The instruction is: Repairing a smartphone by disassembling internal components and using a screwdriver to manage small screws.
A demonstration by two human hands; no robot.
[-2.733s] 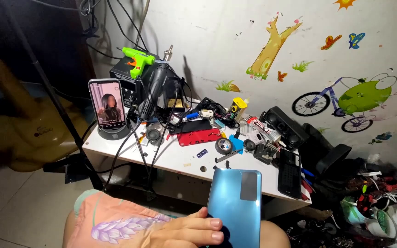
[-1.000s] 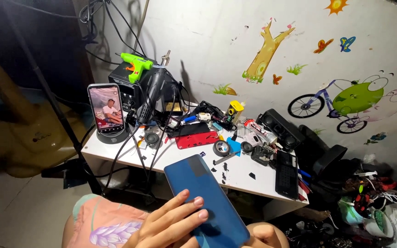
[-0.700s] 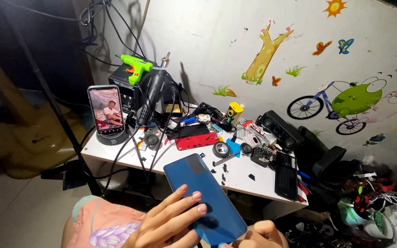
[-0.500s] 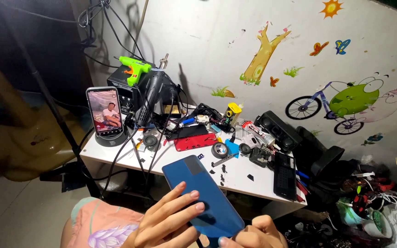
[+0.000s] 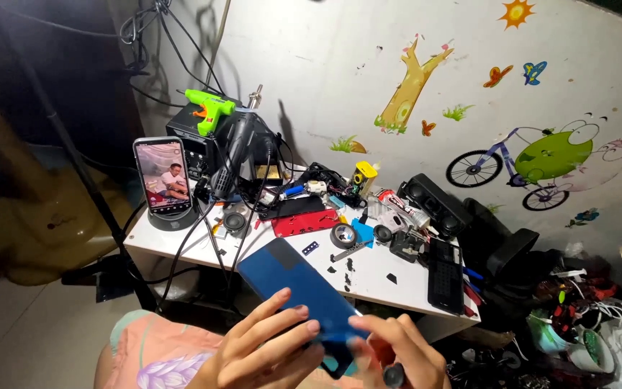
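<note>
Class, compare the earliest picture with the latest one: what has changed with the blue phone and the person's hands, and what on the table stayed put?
The blue phone tipped from upright to slanting flat. The left hand kept hold; the right hand came up and took its lower end. The white table and propped phone stayed put.

Two hands are seen at the bottom of the frame — a left hand [image 5: 260, 353] and a right hand [image 5: 397, 353]. Two phones are counted: one blue phone [image 5: 293, 284] at lower centre and one lit phone on a stand [image 5: 162, 176] at left. One green glue gun [image 5: 209, 109] is seen at upper left, one red phone cover [image 5: 304, 222] mid-frame — and one white table [image 5: 390, 284].
</note>
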